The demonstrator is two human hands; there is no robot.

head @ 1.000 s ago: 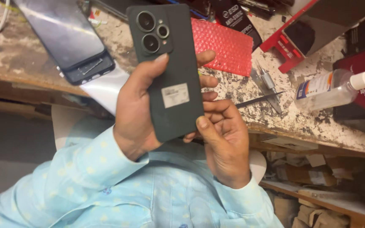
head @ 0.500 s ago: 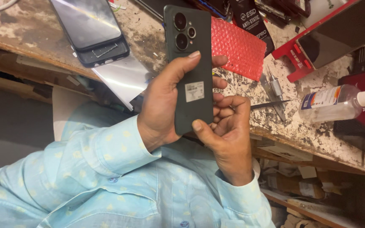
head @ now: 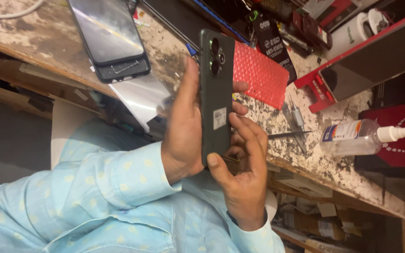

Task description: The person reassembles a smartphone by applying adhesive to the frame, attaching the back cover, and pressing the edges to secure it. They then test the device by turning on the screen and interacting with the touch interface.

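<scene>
I hold a dark green smartphone (head: 216,93) upright over the bench edge. Its back faces me, with a camera cluster at the top and a small white sticker lower down. My left hand (head: 183,136) wraps the phone's left edge, thumb lying along the side. My right hand (head: 247,178) grips the lower right edge, thumb pressed at the bottom corner and fingers behind. A thin metal piece shows between the right fingers, but I cannot make out what it is.
A second phone (head: 111,37) lies screen-up on the worn workbench (head: 305,159), with a clear film sheet (head: 141,98) beside it. Behind the held phone lies a red bubble pouch (head: 261,75). To the right are a spray bottle (head: 357,136), metal tweezers (head: 287,136) and a red holder (head: 376,51).
The held phone has turned so its back looks narrower, more edge-on. My right thumb has slid down to the phone's bottom corner. The view has shifted, showing more of the bench.
</scene>
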